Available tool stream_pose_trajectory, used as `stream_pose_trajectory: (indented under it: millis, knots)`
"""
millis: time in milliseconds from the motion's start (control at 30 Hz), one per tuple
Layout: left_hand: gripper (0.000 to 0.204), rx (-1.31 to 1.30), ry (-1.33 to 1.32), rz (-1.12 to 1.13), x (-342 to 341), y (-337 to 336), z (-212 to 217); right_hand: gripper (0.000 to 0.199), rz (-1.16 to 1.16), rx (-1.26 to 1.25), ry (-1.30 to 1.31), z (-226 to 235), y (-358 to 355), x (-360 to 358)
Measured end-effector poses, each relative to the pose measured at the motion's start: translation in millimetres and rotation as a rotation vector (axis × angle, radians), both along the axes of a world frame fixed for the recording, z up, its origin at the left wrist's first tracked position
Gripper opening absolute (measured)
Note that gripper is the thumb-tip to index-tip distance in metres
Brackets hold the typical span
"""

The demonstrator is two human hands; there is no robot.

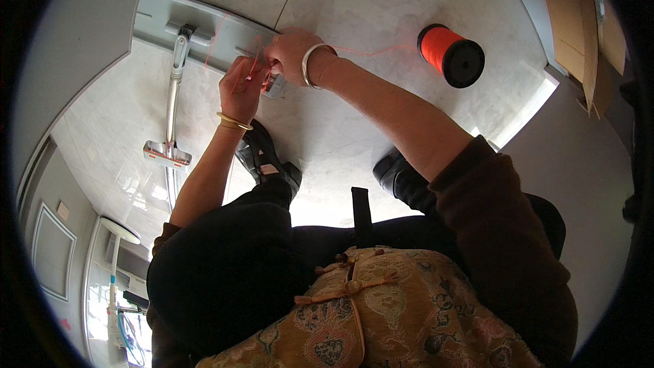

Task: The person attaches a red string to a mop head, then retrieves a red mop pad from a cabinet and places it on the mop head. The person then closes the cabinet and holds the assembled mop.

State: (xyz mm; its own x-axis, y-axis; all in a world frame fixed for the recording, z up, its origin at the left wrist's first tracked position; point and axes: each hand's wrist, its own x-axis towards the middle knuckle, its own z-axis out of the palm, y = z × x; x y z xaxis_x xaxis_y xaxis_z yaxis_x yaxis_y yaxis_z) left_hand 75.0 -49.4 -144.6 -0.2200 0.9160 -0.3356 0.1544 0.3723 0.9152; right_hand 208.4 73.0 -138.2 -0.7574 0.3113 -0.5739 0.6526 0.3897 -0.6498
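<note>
My left hand and my right hand meet at the upper middle, fingers pinched together on a thin orange cord. Loops of it hang around the fingertips, and one strand runs to the right toward a black-ended spool of orange cord on the floor. Just beyond my hands lies the long grey flat mop head, with a strand of cord lying across it. A small grey piece shows under my hands, mostly hidden; I cannot tell what it is.
A metal mop pole rises from the mop head, with a grey slider bracket on it. My shoes stand on the glossy tiled floor. Cardboard leans at the far right; a pale panel stands left.
</note>
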Motion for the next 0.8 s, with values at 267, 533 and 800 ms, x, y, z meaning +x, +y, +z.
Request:
stream_pose_trajectory:
  millis: [267,533,800]
  knots:
    - [0.001,-0.036,-0.019,0.016,-2,-5,-3,0.019,-0.113,-0.01,0.033,6,-4,3]
    - [0.003,0.032,0.059,0.033,2,-6,-2,0.015,-0.234,-0.038,0.146,-6,-7,3]
    - [0.007,0.051,0.166,-0.02,0,-4,0,0.015,-0.152,-0.145,0.145,-14,-3,4]
